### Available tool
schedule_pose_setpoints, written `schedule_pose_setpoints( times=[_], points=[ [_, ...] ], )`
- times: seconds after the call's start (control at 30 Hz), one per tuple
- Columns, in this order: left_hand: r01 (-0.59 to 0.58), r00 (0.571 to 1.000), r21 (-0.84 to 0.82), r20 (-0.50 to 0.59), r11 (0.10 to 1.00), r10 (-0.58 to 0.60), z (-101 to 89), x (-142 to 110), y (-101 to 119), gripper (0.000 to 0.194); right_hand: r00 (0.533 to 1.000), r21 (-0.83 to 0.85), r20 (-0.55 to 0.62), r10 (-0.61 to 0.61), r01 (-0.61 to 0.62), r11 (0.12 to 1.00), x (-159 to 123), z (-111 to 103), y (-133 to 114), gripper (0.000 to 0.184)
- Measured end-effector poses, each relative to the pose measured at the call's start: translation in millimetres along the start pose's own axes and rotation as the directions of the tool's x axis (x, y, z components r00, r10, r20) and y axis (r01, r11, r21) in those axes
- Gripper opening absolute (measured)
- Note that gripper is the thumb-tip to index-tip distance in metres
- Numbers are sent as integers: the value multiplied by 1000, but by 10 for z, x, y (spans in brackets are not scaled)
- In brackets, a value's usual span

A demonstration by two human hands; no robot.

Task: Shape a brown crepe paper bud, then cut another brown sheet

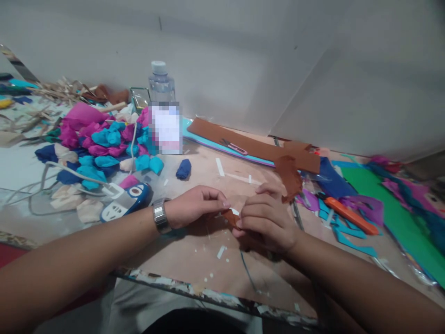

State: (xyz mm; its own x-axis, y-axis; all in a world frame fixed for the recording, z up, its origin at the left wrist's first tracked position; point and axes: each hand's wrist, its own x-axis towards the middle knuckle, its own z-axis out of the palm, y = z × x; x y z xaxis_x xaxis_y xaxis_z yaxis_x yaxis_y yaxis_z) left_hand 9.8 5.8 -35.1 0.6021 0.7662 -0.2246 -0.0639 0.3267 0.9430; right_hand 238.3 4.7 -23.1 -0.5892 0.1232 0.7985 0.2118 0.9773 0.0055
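Observation:
Over the middle of the table, my left hand (pixel 200 206) pinches one end of a small piece of brown paper (pixel 230 218) between thumb and fingers. My right hand (pixel 267 218) grips the other end, its fingers curled around it. A small white strip (pixel 234 211) shows on the brown paper between the hands. Part of the brown paper is hidden by my fingers. Just beyond my right hand lies a crumpled brown piece (pixel 290 176). A dark blue paper bundle (pixel 183 170) rests beyond my left hand.
Pink, blue and cream paper bundles (pixel 104 139) are heaped at the left, near a power strip (pixel 127 202) with white cables. A water bottle (pixel 162 86) stands behind. Small scissors (pixel 234 146) lie on brown sheets (pixel 250 141). An orange cutter (pixel 349 214) lies right, beside green sheets (pixel 399 213).

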Motion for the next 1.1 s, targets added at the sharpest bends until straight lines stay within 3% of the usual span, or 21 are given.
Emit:
schedule_pose_setpoints(
  times=[0.27, 0.47, 0.57, 0.67, 0.8, 1.1],
  points=[
    [-25, 1000, -78, 6, 997, 25, 32, 17, -84, 53, 1000, 19, 17, 24, -25, 1000, -32, 14, 25, 9],
    [-70, 995, -31, -81, 997, 67, 64, 30, -97, 57, 987, 22, -4, 163, -163, 986, -39, 50, 34, 11],
    [-173, 978, 7, -119, 985, 173, 60, 26, -61, 51, 978, 47, -24, 209, -208, 977, -54, 87, 58, 14],
    [-256, 965, 34, -56, 966, 258, 35, 20, -22, 47, 965, 82, -26, 261, -258, 963, -65, 117, 82, 17],
    [-267, 964, 85, 8, 960, 267, 7, 26, -23, 41, 959, 97, -42, 281, -276, 956, -55, 132, 88, 22],
    [-267, 954, 214, -80, 940, 289, 56, 28, -87, 32, 949, 119, -39, 313, -306, 945, -43, 147, 73, 22]
  ],
)
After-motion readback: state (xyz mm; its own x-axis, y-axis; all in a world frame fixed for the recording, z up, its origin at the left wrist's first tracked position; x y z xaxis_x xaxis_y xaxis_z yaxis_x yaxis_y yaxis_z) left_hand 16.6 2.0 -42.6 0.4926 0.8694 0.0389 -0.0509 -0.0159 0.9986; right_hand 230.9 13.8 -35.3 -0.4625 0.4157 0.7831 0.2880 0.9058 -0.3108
